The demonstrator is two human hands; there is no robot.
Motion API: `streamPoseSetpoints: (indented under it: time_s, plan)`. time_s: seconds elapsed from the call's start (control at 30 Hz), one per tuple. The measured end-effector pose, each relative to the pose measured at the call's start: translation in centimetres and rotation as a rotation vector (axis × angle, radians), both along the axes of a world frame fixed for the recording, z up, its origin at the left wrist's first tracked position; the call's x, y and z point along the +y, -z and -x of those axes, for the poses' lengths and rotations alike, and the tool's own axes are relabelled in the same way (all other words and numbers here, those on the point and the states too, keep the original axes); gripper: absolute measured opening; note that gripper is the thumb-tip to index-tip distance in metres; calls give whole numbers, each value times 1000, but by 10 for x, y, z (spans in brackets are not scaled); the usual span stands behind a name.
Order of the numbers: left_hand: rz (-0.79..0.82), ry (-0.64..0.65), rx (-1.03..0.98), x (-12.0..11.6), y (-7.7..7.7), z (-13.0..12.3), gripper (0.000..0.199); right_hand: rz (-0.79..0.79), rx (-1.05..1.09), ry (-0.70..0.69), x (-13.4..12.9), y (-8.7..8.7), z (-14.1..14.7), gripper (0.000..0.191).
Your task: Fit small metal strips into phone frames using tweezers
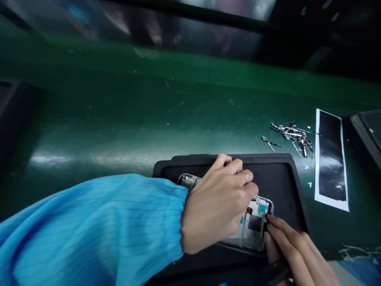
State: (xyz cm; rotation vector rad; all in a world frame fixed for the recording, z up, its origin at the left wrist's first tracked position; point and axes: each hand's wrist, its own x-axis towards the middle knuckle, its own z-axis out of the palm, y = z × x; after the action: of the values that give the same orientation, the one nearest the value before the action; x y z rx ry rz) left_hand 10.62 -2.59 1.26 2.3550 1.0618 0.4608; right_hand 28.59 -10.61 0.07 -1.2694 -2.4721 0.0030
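An opened phone body (253, 224) with a silvery inner frame, an orange piece and blue patches lies slantwise over a black tray (275, 178). Across its middle lies my left hand (222, 200), in a blue sleeve with a ring on one finger. The fingers are bent round the phone body, their tips hidden. At the phone's right end, my right hand (293, 246) pinches close to the edge. A dark, blurred shape shows beneath that hand, and what the fingers hold cannot be made out.
Beyond the tray, a pile of small metallic strips (294, 135) lies on the green table (119, 107). To its right is a white-edged black sheet (331, 159). Dark trays sit at the far right (370, 123) and far left (14, 107).
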Motion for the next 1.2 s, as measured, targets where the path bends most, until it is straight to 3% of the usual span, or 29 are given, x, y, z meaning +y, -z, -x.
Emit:
streamPoseSetpoints:
  time_s: [0.1,0.27,0.7,1.03,1.2]
  plan:
    - [-21,-24,-26,0,2,-1,25,-26,-113,-193,4,2,-3,24]
    - [-80,-30,-28,-1,4,-3,24,-26,-110,-106,4,3,3,23]
    - [-202,-10,-13,-6,10,-4,22,-97,-198,-158,5,3,12,21]
    - [-211,-20,-3,-8,8,-6,27,-47,-192,-50,1,2,17,19]
    - [-241,-12,-11,-8,10,-6,32,-125,-250,-163,4,3,14,23]
